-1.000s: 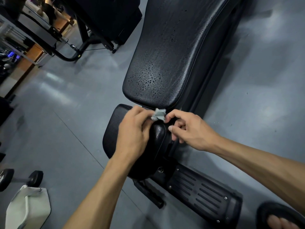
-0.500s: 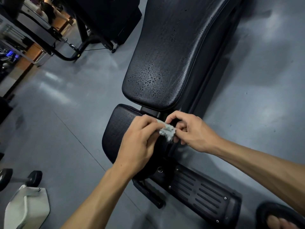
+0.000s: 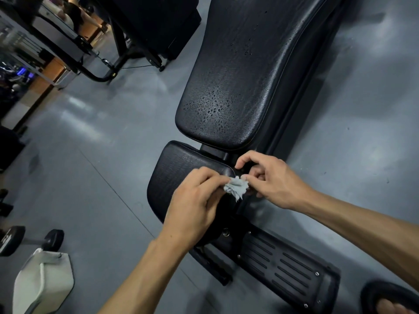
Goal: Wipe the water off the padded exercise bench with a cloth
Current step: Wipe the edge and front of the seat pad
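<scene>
Head view: the left hand (image 3: 192, 200) pinches the small crumpled grey cloth (image 3: 235, 186) in its grip, and the right hand (image 3: 269, 180) pinches its other edge, above the near seat pad of the black padded exercise bench (image 3: 238, 87). Water beads dot the long back pad just beyond the cloth. Judged step: readying the cloth; next, press it flat and sweep across those droplets

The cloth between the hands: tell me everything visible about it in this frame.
The small pale grey-blue cloth is bunched into a crumpled wad with frayed-looking edges, soft woven fabric by its look. It sits over the near right corner of the black textured seat pad. The left hand pinches it from the left; the right hand touches its right side with its fingertips. Whether it is damp cannot be told.
</scene>
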The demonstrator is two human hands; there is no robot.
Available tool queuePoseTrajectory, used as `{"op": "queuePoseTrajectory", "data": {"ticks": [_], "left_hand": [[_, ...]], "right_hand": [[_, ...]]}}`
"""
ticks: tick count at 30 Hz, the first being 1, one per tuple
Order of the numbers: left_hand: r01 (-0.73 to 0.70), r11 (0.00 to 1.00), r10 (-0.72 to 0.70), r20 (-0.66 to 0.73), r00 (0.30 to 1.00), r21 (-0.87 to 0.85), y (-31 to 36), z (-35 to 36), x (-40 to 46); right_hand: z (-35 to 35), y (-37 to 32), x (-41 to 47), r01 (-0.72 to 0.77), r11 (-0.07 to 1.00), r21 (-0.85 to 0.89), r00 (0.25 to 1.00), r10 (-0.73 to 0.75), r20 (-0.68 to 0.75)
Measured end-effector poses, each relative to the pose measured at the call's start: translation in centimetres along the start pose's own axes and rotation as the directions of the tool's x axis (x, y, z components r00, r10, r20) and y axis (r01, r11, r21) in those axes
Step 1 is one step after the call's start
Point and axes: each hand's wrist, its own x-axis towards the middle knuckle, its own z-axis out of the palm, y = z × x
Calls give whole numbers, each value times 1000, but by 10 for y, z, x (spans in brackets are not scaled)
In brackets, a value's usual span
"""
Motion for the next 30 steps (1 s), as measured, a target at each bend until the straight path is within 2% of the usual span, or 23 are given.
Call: {"op": "queuePoseTrajectory", "data": {"ticks": [4,9,10,13,14,15,20,22,26,28,30], "left_hand": [[247,969,-245,-171,954,-12,27,19,-7],[229,973,-226,-147,963,5,33,22,-12],[269,963,-269,-175,947,-29,23,19,-6],[478,874,-483,-264,835,-86,-7,13,13],[512,855,-513,-277,813,-80,-11,12,14],[509,857,-509,-278,815,-77,-9,12,14],[345,936,-353,-187,917,-76,10,8,-11],[371,928,-372,-201,906,-47,-17,6,-5],[561,825,-561,-218,798,-68,-62,-2,14],[536,841,-540,-195,819,-74,-53,-3,11],[432,899,-439,-149,886,-77,-33,-4,-2]], "right_hand": [[1,-1,-2,-5,1000,23,1000,5,10],[1,-1,-2,19,1000,10,1000,-19,0],[2,-2,-3,22,1000,-2,1000,-22,4],[2,-2,-4,19,1000,-13,1000,-19,9],[2,-2,-4,21,1000,-11,1000,-21,8],[2,-2,-3,22,1000,-9,1000,-22,5],[2,-1,-1,23,1000,-7,1000,-23,6],[2,0,-1,22,1000,3,1000,-22,7],[3,0,-2,29,1000,9,1000,-29,3],[3,1,-2,26,1000,14,1000,-26,-2],[4,1,-1,27,1000,15,1000,-27,-1]]}}
